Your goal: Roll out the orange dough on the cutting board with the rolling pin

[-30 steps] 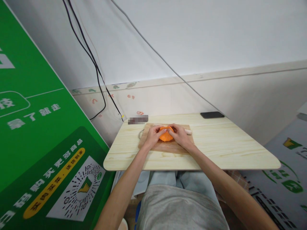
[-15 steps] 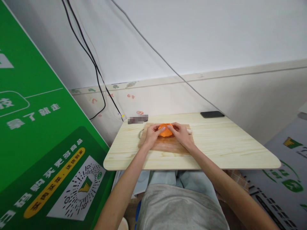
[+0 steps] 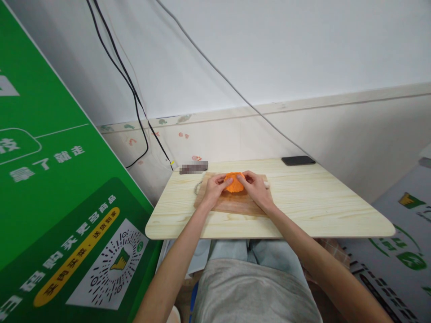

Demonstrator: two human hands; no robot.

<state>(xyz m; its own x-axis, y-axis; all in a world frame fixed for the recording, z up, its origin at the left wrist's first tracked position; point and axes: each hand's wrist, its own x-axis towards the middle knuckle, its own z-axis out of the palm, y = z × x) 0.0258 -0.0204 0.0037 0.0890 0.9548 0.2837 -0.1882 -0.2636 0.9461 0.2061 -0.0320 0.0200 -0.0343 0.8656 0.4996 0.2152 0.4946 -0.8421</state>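
Note:
Over the cutting board (image 3: 232,207), both hands hold a bright orange lump of clay (image 3: 233,184), a rounded, flattened piece with an uneven lower edge. My left hand (image 3: 215,188) grips its left side, thumb lying on the front face. On the opposite side, my right hand (image 3: 256,188) closes on the clay with its thumb pressed near the top. The fingers behind the lump are hidden. Just beyond my right hand shows a pale rounded end (image 3: 267,185) of something mostly hidden. A thin metal loop (image 3: 198,188) sticks out at the board's left edge.
The light wooden table (image 3: 323,206) stands against the wall. A black phone (image 3: 298,160) lies at its back right, and a blurred dark object (image 3: 193,168) at its back left. Cables (image 3: 134,89) hang along the wall. A green panel (image 3: 67,179) rises on the left.
The clay has shifted slightly right and tilted, showing more of its front face. My right thumb has moved a little up and right; both hands keep their hold.

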